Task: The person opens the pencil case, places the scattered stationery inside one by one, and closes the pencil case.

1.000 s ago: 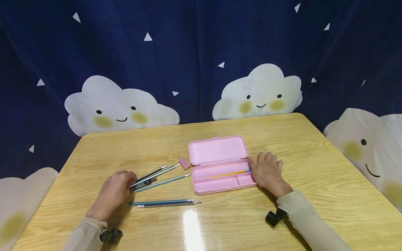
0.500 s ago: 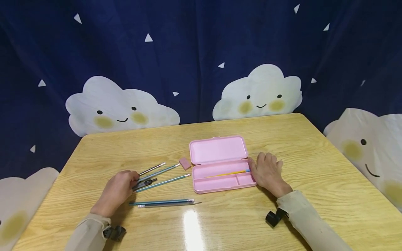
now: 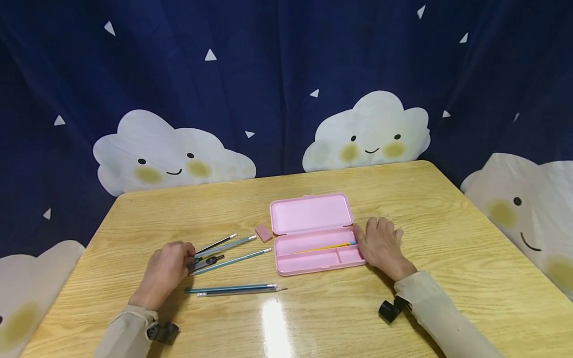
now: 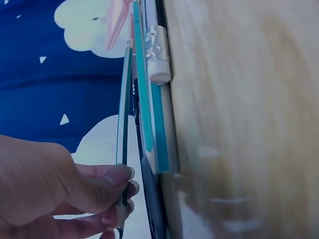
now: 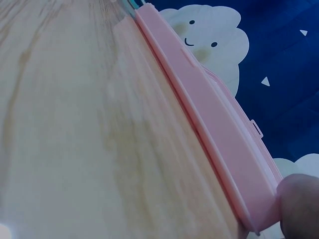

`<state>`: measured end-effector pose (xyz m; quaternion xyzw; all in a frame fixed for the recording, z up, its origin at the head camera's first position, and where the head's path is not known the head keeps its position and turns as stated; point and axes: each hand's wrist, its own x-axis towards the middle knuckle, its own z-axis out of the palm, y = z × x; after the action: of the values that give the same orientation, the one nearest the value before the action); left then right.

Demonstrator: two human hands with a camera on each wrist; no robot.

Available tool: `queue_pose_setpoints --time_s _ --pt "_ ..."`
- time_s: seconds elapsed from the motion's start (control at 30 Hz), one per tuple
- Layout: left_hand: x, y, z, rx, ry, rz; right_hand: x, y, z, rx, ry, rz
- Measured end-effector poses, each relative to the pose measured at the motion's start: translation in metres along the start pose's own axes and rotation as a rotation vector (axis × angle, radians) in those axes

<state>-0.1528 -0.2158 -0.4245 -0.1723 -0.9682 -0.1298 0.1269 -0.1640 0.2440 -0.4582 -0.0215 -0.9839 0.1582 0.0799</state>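
Observation:
My left hand [image 3: 163, 271] pinches a teal pencil [image 4: 123, 107] near its sharpened end between thumb and fingers. In the head view this pencil slants toward the pink eraser [image 3: 263, 233]. Beside it lie a dark pencil [image 3: 218, 243], a black drawing compass [image 3: 210, 260] and another teal pencil [image 3: 237, 260]. At the right end of the open pink pencil case [image 3: 304, 266], my right hand [image 3: 382, 246] rests with its thumb at the rim, the other fingers pointing away from me. Inside the case is a yellow pencil [image 3: 327, 247] with a blue end.
Two more pencils [image 3: 237, 288] lie side by side on the wooden table [image 3: 215, 328], nearer to me. The case's lid [image 3: 312, 214] is folded back toward the far edge. A dark blue curtain [image 3: 277, 59] with clouds hangs behind the table.
The left hand has shifted slightly among the pencils. The dark pencil has slipped from its fingers onto the table, and the hand now pinches the teal one beside it. The right hand stays put.

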Motion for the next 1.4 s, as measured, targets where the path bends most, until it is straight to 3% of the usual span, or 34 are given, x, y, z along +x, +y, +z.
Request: queue_pose_setpoints --time_s 0.17,0.4,0.7,1.03,1.27,1.4 --pt "0.005 0.009 -0.001 0.0 0.037 0.012 -0.001 0.001 -0.002 0.004 -0.003 0.0" --pt "0.015 0.031 0.003 -0.016 0.08 0.095 -0.001 0.002 -0.002 0.011 -0.012 0.003" --pt "0.031 0.067 0.013 -0.003 0.063 0.245 0.001 0.002 0.0 0.01 0.039 -0.007" --pt "0.047 0.109 0.03 -0.022 -0.018 0.31 0.001 0.001 0.0 0.013 0.026 0.001" --pt "0.056 0.128 0.042 -0.063 0.027 0.391 0.001 -0.001 0.001 0.014 0.012 0.003" --pt "0.062 0.138 0.047 -0.069 0.018 0.39 0.001 0.0 0.0 0.006 0.006 0.005"
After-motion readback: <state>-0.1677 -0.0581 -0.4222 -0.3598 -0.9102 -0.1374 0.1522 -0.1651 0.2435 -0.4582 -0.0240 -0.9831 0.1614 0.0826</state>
